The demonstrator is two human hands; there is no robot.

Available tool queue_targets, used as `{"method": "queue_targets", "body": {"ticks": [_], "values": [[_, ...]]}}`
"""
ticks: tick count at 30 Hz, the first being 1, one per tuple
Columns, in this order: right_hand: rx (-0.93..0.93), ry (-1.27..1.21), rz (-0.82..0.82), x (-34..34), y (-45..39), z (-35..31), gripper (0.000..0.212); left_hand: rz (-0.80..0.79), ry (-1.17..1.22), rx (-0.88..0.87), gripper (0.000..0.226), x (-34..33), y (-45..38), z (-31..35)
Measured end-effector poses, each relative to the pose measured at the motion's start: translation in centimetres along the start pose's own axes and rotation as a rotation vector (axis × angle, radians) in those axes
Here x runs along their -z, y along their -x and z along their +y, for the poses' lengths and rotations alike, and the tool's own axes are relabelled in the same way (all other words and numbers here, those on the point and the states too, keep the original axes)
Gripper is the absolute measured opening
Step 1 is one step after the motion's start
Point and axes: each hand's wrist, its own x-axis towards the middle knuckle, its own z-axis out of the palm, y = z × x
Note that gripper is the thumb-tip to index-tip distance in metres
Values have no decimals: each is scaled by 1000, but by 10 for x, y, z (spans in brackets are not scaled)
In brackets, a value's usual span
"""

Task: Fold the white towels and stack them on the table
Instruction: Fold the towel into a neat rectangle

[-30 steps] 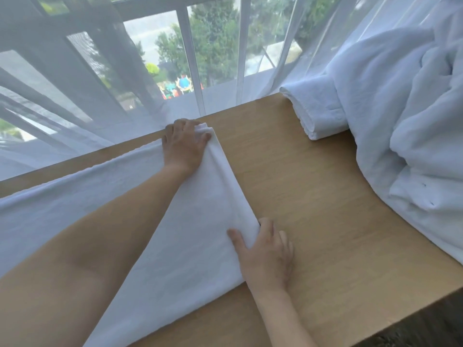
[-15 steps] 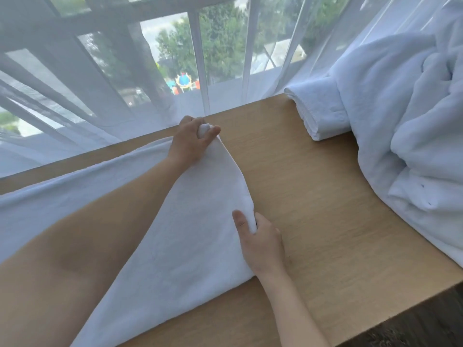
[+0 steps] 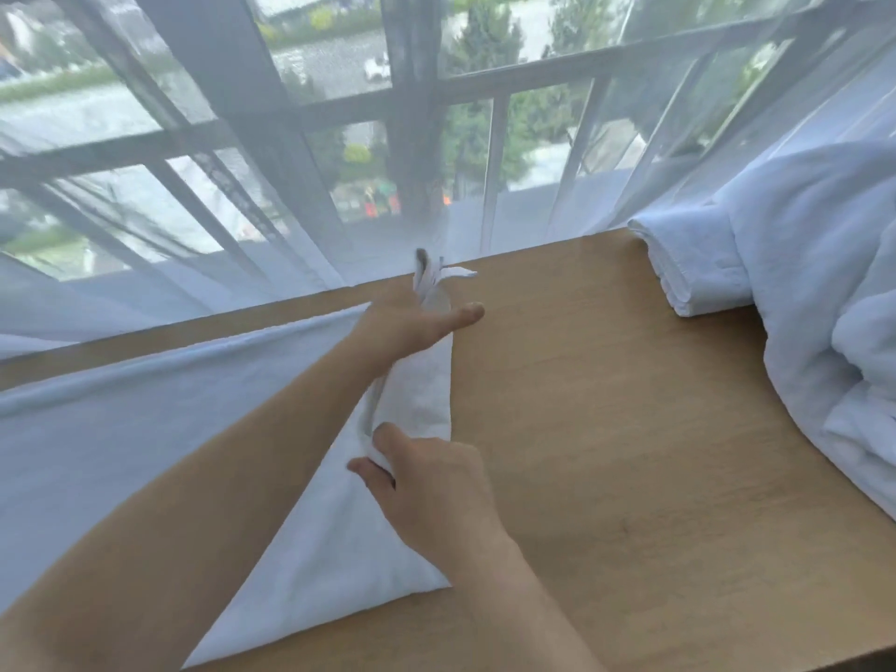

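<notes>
Both hands now lifting towel's right edge off table [image 3: 630, 429], flat a second ago. Left hand [image 3: 412, 327] pinches far corner, forefinger extended. Right hand [image 3: 431, 482] pinches near corner. Towel [image 3: 145, 453] spread left-centre. Folded towel [image 3: 688, 269] far right, beside unfolded pile [image 3: 824, 308]. Cloth soft, light, limp: hold corners, keep edge taut.

I am reaching my left arm forward across the view, and my left hand [image 3: 412, 327] is gripping the far corner of the towel [image 3: 87, 429], thumb sticking out to the right. My right hand [image 3: 431, 482] is sitting nearer to me, back facing up, thumb and forefinger pinching the towel's near edge, wrist angling in from below.
</notes>
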Motion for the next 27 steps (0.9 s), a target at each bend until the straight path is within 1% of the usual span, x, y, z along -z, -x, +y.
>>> {"method": "queue_targets", "body": {"ticks": [1,2,3,4,5,6,7,9,12,14,17,20,23,27], "values": [[23,46,0,-4,-1,-9,38,85,-103,-9,104,2,-3,-1],[37,119,15,-9,-1,-18,39,178,-177,-21,90,6,-7,-3],[43,202,15,-12,0,-27,40,259,-201,-31,69,10,-10,-7],[37,278,10,-16,0,-35,40,315,-190,-32,49,14,-11,-13],[20,332,1,-20,2,-43,39,348,-153,-32,36,19,-11,-19],[2,369,-5,-23,4,-47,38,368,-99,-32,32,23,-10,-27],[-15,387,0,-27,5,-51,39,385,-32,-32,34,29,-8,-35],[-40,332,-15,-29,8,-59,43,422,114,-45,37,43,1,-52],[11,82,-30,-40,8,-75,43,446,321,-46,38,69,21,-81],[30,-80,-102,-49,5,-91,42,448,457,-48,35,94,41,-103],[62,-263,-148,-61,0,-126,47,470,607,-87,33,136,75,-140],[79,-377,-177,-83,-3,-172,53,492,652,-126,32,181,108,-185],[100,-382,-204,-113,-8,-222,56,504,687,-105,31,222,133,-234],[70,-413,-201,-152,-17,-290,59,492,758,-103,29,271,152,-294]]}}
